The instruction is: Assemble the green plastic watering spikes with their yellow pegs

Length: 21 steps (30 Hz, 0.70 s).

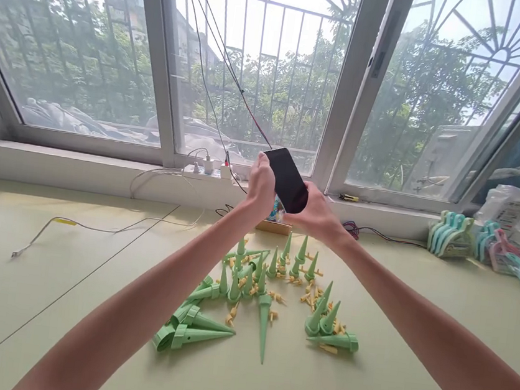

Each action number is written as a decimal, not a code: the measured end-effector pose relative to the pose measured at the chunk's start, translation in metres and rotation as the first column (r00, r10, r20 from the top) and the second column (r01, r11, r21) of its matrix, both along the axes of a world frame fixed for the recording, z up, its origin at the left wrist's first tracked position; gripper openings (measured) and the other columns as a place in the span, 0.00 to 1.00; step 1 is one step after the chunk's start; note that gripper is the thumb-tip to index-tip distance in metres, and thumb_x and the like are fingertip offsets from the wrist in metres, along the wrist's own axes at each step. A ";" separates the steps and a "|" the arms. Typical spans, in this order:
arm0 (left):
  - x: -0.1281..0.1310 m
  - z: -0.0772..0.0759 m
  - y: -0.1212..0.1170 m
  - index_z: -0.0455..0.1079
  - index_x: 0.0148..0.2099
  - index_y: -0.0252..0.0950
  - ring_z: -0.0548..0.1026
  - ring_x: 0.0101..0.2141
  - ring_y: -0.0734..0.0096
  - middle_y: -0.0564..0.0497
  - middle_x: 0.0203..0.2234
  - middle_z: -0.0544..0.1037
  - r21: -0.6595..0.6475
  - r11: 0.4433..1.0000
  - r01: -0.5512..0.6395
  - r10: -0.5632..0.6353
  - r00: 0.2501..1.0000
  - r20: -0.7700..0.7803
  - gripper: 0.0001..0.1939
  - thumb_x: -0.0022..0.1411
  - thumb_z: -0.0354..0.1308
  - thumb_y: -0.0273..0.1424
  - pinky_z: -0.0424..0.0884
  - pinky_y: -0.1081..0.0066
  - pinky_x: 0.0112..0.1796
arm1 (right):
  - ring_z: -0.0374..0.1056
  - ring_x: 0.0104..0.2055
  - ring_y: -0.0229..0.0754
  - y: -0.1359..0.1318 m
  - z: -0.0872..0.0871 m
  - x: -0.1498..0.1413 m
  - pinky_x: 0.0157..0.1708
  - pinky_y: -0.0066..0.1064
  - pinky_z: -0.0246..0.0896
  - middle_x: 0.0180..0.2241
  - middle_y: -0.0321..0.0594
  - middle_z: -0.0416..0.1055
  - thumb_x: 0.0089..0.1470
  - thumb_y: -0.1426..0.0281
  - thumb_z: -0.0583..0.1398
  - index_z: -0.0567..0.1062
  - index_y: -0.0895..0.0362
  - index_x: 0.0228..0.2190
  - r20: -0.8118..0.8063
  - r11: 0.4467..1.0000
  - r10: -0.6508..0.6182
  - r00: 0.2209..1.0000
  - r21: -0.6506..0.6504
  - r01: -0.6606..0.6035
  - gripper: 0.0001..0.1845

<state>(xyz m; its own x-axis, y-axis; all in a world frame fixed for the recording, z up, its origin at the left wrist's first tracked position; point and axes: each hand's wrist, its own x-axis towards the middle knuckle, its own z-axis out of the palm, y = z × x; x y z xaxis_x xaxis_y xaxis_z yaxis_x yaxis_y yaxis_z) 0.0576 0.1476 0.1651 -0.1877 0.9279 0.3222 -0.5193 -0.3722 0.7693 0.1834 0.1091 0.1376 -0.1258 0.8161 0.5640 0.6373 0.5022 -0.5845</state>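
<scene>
A smartphone (286,179) with a dark screen is held up, tilted, above the far part of the table. My left hand (261,187) is closed on its left edge, and my right hand (315,212) grips its lower right corner. Below my arms, many green plastic cone spikes (208,320) lie or stand on the table, with small yellow valve-like pieces (279,298) scattered among them. One long green spike (263,327) points toward me. Behind my hands a low cardboard box (274,227) is partly hidden.
The pale table (82,350) reaches to a window sill holding plugs and a power strip (209,167). A white cable (110,229) lies at left. Pastel plastic clips (451,234) and a plastic bag (512,208) are at right. Dark wires (235,79) hang before the window.
</scene>
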 end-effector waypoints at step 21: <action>-0.100 -0.119 -0.157 0.67 0.39 0.34 0.69 0.22 0.71 0.50 0.22 0.72 0.794 0.530 0.298 0.724 0.329 -0.607 0.10 0.65 0.44 0.22 0.63 0.71 0.22 | 0.69 0.37 0.47 0.127 -0.111 0.127 0.27 0.28 0.63 0.46 0.45 0.71 0.27 0.76 0.64 0.67 0.60 0.55 0.456 0.798 0.358 0.814 -0.602 -0.014 0.47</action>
<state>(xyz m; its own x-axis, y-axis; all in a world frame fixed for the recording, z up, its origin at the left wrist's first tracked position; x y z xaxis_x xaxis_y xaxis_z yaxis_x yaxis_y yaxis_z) -0.0425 -0.0098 0.0466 0.5039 0.2138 0.8369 0.4077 -0.9130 -0.0122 0.3099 0.2365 0.0265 -0.4411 0.8795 -0.1790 0.8510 0.3465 -0.3945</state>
